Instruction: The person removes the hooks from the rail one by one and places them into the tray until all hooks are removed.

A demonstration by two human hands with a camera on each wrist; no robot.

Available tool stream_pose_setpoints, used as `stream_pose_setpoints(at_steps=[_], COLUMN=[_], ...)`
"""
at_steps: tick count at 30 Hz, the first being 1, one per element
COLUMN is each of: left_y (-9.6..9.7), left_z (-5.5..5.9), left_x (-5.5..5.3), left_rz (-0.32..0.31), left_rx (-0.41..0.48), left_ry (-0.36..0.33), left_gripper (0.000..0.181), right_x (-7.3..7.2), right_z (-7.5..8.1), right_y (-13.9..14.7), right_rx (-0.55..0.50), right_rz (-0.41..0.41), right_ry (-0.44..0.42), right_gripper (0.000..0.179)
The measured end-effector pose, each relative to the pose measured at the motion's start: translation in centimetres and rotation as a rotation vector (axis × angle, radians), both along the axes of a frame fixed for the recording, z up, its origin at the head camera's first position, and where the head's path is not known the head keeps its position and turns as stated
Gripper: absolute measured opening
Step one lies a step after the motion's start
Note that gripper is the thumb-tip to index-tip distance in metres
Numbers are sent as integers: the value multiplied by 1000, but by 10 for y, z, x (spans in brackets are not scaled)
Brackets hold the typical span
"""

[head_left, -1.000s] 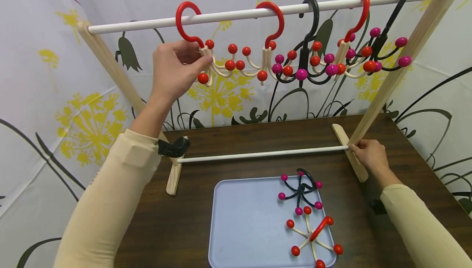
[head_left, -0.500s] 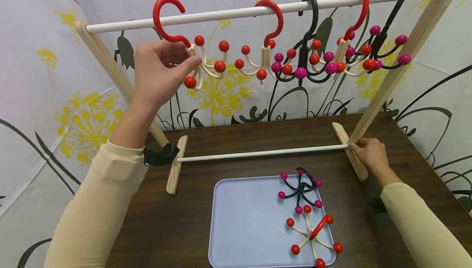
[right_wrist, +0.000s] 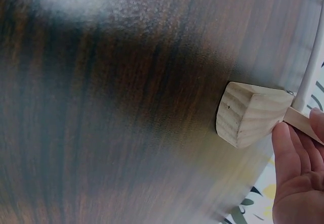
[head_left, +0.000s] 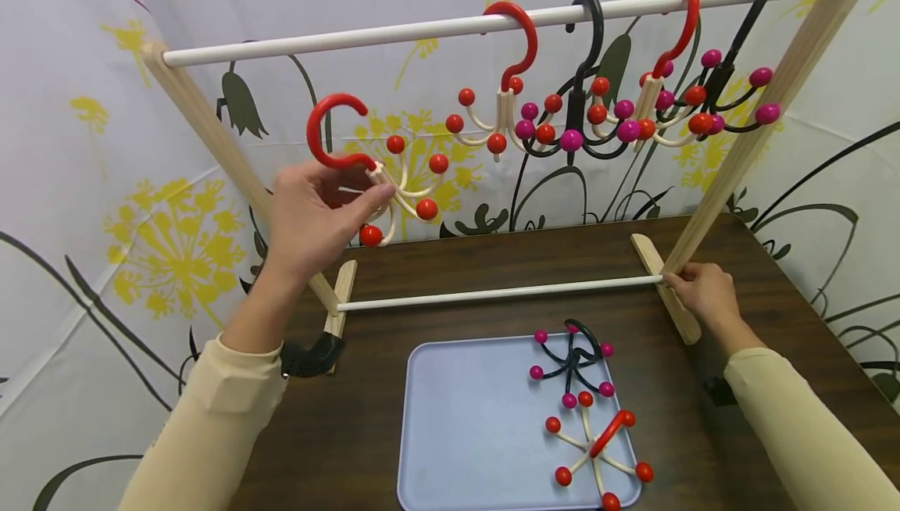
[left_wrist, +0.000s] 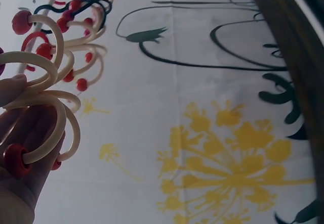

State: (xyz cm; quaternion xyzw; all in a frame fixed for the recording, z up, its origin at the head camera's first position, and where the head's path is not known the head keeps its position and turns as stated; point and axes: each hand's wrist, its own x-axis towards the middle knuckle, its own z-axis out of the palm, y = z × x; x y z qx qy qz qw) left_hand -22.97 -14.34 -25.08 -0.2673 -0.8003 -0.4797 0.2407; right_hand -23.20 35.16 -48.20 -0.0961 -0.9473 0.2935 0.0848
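My left hand (head_left: 316,218) pinches the cream stem of a multi-arm hanger (head_left: 342,161) with a red hook and red ball tips. That hanger is off the rail, held below the white top bar (head_left: 281,44). In the left wrist view its curved cream arms (left_wrist: 48,143) spread in front of the fingers. Down at the right foot of the wooden rack, my right hand (head_left: 706,296) grips the base of the upright (head_left: 731,159). The right wrist view has the fingers beside the wooden foot (right_wrist: 248,115).
Several red-hooked and black-hooked hangers, such as a black one (head_left: 576,108), hang along the bar's right half. A blue-grey tray (head_left: 464,417) on the dark table holds a black hanger (head_left: 575,359) and a red-and-cream hanger (head_left: 594,452). A lower white bar (head_left: 502,293) joins the rack's feet.
The left hand has slid the red-hooked hanger left, unhooked it from the top bar and lowered it. The right hand stays at the rack's foot.
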Motion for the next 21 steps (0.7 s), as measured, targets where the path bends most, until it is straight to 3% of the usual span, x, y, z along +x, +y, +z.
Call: stream_pose_setpoints(at_steps=[5,9,14,21], left_y=[5,19,39,54], left_z=[-41,-79,-126,-181], left_x=[6,9,14,26], left_rz=[-104,-178,-195,-168], left_rx=[0,30,-5,-158], left_ry=[-35,-122,-218,-198], left_gripper=[18,17,17,16], right_x=[0,0,2,1], right_z=[-1,-1,-2,-2], right_y=[-2,-2,-2,-3], right_rx=[4,0,-7,4], right_rz=[-2,2,-8,1], right_ry=[-6,-1,-9,-1], right_gripper=[32,32,34,33])
